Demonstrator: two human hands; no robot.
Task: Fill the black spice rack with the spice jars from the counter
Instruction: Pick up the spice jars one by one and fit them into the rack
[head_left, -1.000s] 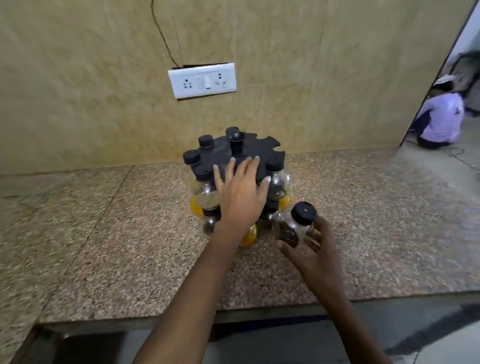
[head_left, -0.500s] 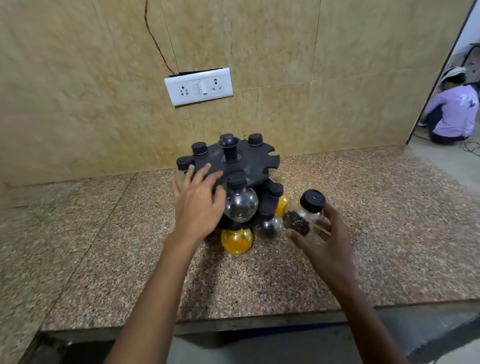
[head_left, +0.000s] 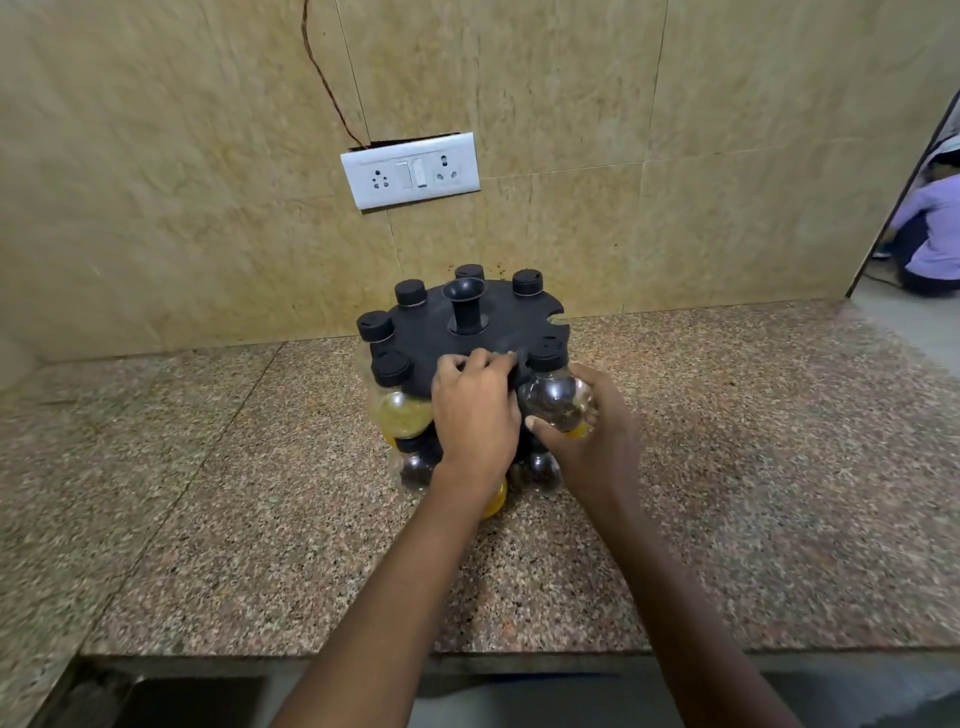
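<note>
Speckled granite counter (head_left: 727, 493) runs along a beige tiled wall (head_left: 156, 182), seen from a camera on a person's head looking down at both bare arms. On the wall sits a white socket plate (head_left: 410, 169) with a switch, and a thin wire (head_left: 327, 83) climbs from its top edge. Near the back of the counter stands the black spice rack (head_left: 483, 332), a round carousel with a notched top disc and a central post handle (head_left: 464, 305). Several round clear jars with black caps hang in the notches around the top disc, among them a jar with yellow spice (head_left: 400, 410) at the near left, and more jars sit in a lower tier, partly hidden behind the hands. One notch at the right rim of the disc (head_left: 556, 314) stands open. The left hand (head_left: 475, 415) rests on the near edge of the disc, its fingers curled over the rim and gripping it. The right hand (head_left: 597, 436) holds a clear spice jar with dark contents (head_left: 553, 397) at the near right edge of the rack, thumb and fingers wrapped around its round body from below and the side; the jar's black cap sits level with the disc, at a notch, though whether it is fully seated cannot be told. At the far right a doorway shows a seated person in a lilac top (head_left: 935, 228)
</note>
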